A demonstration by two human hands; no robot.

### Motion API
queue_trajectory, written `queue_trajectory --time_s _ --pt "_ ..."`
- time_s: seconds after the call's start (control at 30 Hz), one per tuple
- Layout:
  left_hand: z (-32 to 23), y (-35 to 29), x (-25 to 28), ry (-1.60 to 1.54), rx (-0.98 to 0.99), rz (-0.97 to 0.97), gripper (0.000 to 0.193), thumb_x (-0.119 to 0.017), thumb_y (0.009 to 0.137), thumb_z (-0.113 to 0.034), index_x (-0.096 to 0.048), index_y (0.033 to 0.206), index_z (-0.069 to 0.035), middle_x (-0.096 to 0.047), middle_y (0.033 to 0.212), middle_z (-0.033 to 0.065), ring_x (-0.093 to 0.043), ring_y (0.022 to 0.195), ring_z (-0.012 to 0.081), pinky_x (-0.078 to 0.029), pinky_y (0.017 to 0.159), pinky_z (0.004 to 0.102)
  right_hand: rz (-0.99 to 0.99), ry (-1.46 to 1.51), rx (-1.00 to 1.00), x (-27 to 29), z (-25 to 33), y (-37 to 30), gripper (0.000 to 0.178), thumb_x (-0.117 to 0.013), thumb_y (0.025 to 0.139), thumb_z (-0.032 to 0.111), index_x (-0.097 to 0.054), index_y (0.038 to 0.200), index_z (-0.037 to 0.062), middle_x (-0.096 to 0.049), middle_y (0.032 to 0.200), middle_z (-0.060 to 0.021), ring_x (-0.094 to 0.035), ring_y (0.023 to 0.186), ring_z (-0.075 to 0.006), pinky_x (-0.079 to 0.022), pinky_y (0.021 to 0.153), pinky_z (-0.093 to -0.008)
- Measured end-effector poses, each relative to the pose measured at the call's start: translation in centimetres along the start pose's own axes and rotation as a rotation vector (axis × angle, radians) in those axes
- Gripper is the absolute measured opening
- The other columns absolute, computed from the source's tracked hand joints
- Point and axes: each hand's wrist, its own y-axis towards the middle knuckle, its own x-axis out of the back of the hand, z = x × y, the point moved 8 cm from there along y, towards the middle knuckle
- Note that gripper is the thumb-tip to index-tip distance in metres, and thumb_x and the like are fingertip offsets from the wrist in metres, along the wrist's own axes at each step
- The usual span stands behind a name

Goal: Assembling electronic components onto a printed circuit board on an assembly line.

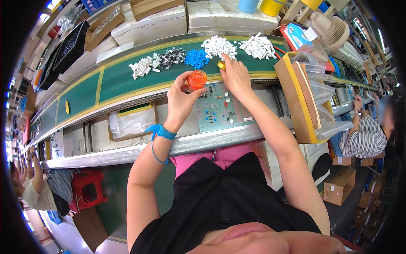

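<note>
My left hand [179,101] is closed around a small clear jar [197,79] with bright orange-red contents, its mouth uncovered and facing up. A blue strap [162,132] with a thin cord circles my left wrist. To the right of the jar, the fingers of my right hand [235,77] pinch a gold-yellow lid [221,65], held apart from the jar. Below both hands lies a green circuit board [218,118] fitted with small blue, red and black components. Just beyond my fingers are piles of blue parts [197,58] and white parts [217,45].
A green conveyor belt [120,82] runs across, carrying black parts [171,59] and more white pieces [259,46]. A cardboard box [294,99] with plastic bags stands right of my right arm. Left of the board sits a tray of clear bags [132,122]. Co-workers sit at both sides.
</note>
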Motion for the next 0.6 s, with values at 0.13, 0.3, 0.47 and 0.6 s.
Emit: queue_trajectory --time_s 0.13,0.3,0.47,0.6 --pt "0.3 -0.1 0.1 -0.017 0.012 0.010 0.056 -0.081 0.066 -0.011 -0.056 0.116 -0.003 -0.066 0.100 0.0082 -0.063 0.084 0.0143 -0.050 0.075 0.0268 0.042 0.394 -0.098 1.1 -0.6 0.4 0.043 -0.062 0.084 0.011 -0.047 0.124 0.0076 -0.063 0.080 -0.0132 -0.061 0.073 -0.0284 -0.048 0.067 -0.0386" --pt "0.2 0.0 -0.3 -0.012 0.033 0.026 0.056 -0.081 0.066 -0.011 -0.056 0.115 -0.004 -0.066 0.098 0.0084 -0.063 0.084 0.0147 -0.050 0.076 0.0269 0.189 0.842 -0.244 -0.6 -3.2 0.8 0.034 -0.061 0.084 0.007 -0.052 0.116 0.0039 -0.062 0.074 -0.0067 -0.059 0.065 -0.0122 -0.046 0.058 -0.0285" --pt "0.2 0.1 -0.1 0.001 0.031 0.015 0.056 -0.081 0.066 -0.012 -0.056 0.115 -0.004 -0.066 0.098 0.0089 -0.063 0.086 0.0154 -0.050 0.077 0.0273 0.503 0.915 -0.394 -2.5 -3.7 0.9 0.030 -0.059 0.085 0.012 -0.055 0.113 0.0039 -0.064 0.084 -0.0072 -0.059 0.069 -0.0127 -0.048 0.060 -0.0277" --pt "0.3 0.2 -0.2 -0.001 0.014 0.011 0.055 -0.081 0.066 -0.012 -0.056 0.114 -0.004 -0.066 0.099 0.0085 -0.063 0.087 0.0159 -0.050 0.077 0.0276 0.311 0.579 -0.132 -1.4 -4.0 1.6 0.033 -0.059 0.083 0.013 -0.055 0.116 0.0072 -0.062 0.097 -0.0121 -0.061 0.078 -0.0205 -0.050 0.070 -0.0332"
